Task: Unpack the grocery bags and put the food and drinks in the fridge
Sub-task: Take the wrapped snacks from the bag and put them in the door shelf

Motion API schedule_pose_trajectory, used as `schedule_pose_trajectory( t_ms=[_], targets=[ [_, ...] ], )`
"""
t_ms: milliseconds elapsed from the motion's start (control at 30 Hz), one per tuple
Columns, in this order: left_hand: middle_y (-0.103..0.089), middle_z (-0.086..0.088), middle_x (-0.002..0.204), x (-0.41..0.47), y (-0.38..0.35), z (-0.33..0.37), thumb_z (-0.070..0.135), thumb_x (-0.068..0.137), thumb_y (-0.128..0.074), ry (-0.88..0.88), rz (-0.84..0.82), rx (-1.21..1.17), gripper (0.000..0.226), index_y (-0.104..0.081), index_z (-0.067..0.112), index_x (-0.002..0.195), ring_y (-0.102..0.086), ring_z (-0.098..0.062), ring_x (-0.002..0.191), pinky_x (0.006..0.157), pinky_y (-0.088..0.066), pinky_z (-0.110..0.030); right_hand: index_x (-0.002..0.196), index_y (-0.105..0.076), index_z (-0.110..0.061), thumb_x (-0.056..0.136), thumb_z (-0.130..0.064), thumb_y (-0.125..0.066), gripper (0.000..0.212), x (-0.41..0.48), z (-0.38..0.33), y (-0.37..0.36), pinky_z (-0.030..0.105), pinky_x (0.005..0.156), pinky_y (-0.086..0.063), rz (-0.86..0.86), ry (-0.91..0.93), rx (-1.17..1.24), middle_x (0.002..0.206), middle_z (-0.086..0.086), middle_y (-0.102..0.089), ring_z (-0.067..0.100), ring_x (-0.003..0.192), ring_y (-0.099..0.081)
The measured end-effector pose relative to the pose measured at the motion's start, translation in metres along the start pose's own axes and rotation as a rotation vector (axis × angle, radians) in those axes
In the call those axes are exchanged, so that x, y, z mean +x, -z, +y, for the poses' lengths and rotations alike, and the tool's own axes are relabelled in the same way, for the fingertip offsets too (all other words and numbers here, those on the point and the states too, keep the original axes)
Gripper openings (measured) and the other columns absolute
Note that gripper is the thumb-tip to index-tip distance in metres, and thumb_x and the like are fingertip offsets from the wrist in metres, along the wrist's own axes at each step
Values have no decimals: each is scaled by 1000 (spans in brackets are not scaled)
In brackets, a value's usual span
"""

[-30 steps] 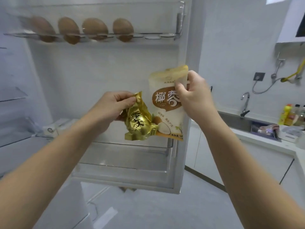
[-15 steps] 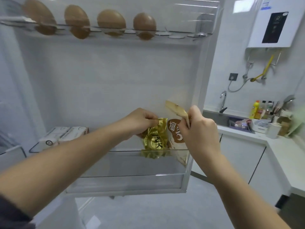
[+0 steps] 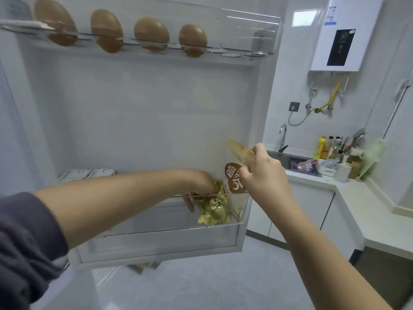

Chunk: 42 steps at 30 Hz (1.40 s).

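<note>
The fridge door stands open in front of me, with a clear lower door bin [image 3: 169, 233]. A gold foil packet [image 3: 214, 211] sits inside the bin at its right end. My left hand [image 3: 199, 186] reaches over the bin's rim and pinches the packet's top. A white pouch with a brown label [image 3: 233, 177] stands in the bin's right corner, its folded top sticking up. My right hand [image 3: 261, 173] grips that pouch near its top.
Several brown eggs [image 3: 152, 33] sit in the upper door rack. Two white cartons [image 3: 89, 174] stand at the bin's left end. To the right is a white counter [image 3: 362, 198] with a sink [image 3: 281, 156], bottles [image 3: 321, 147] and utensils. A water heater [image 3: 342, 34] hangs above.
Both hands have lowered the gold packet and the white pouch from in front of the door into the right end of the lower door bin.
</note>
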<state>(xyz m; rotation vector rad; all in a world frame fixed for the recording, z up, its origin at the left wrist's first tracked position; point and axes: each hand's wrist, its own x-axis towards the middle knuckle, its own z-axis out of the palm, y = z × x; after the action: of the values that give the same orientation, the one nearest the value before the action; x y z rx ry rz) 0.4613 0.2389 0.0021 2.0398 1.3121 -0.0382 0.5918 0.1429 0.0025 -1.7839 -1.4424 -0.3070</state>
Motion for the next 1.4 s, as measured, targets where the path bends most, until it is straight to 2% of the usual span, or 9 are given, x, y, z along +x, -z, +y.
schedule_pose_trajectory(
  t_ms=[167,367,500,700,933,1067,1200,1300,1400],
  targets=[
    [-56,-9,89,-23,18,3,44,95,-55,-70,102,340,36,-52,9,90,-70,-35,78,61,-59,-36,97,-46,-16,89,-24,-49,11,0,6,-3,35,57,-43,-69,-81,-57,77,6,-59,30,74,-56],
    [-66,-16,62,5,7,-1,26,94,-64,25,-173,36,38,-58,-11,99,-66,-23,51,50,-58,-29,77,-51,-10,89,-12,-46,12,-1,7,-8,29,49,-32,-45,-100,90,69,8,-56,25,64,-51],
    [-66,-21,77,11,2,-4,28,93,-65,-24,-125,0,51,-56,-16,117,-65,-20,50,54,-59,-30,87,-56,-9,89,-13,-47,10,-3,6,-10,31,53,-37,-47,-102,82,75,9,-60,27,69,-54],
    [-68,-8,79,-2,10,-9,35,98,-52,-50,-97,135,43,-63,-4,113,-65,-20,61,55,-55,-25,91,-55,-12,90,-20,-47,11,-5,12,-15,35,59,-45,-84,-141,34,79,7,-62,29,74,-56],
    [-67,-5,101,-21,1,-12,58,95,-39,-181,423,330,49,-60,14,101,-62,-26,93,78,-49,-32,99,-56,-25,96,-38,-52,13,-24,30,-15,29,55,-38,-31,-123,136,80,-9,-54,12,72,-51],
    [-64,2,111,-36,-16,-16,63,94,-37,-204,632,360,49,-54,23,114,-59,-23,102,79,-47,-34,124,-53,-27,95,-48,-51,35,-37,43,-16,36,72,-53,-41,-131,201,104,-7,-55,9,82,-55],
    [-57,2,127,-47,-43,-9,57,95,-39,-292,847,353,51,-44,24,133,-51,-20,117,95,-40,-38,141,-42,-26,95,-45,-51,50,-47,59,-13,34,96,-45,-24,-134,244,132,-5,-49,11,119,-48],
    [-41,-2,147,-50,-70,2,60,89,-36,-368,948,328,68,-32,22,145,-35,-22,136,115,-22,-50,149,-32,-28,96,-44,-50,58,-57,74,-4,39,111,-33,-11,-132,183,147,-5,-41,12,135,-35],
    [-11,-10,162,-47,-106,16,64,87,-29,-367,993,314,84,-13,18,155,-10,-31,149,117,-9,-60,152,-23,-32,97,-46,-48,63,-75,96,14,42,117,-20,-37,-166,85,158,-5,-27,14,146,-20]
  ],
)
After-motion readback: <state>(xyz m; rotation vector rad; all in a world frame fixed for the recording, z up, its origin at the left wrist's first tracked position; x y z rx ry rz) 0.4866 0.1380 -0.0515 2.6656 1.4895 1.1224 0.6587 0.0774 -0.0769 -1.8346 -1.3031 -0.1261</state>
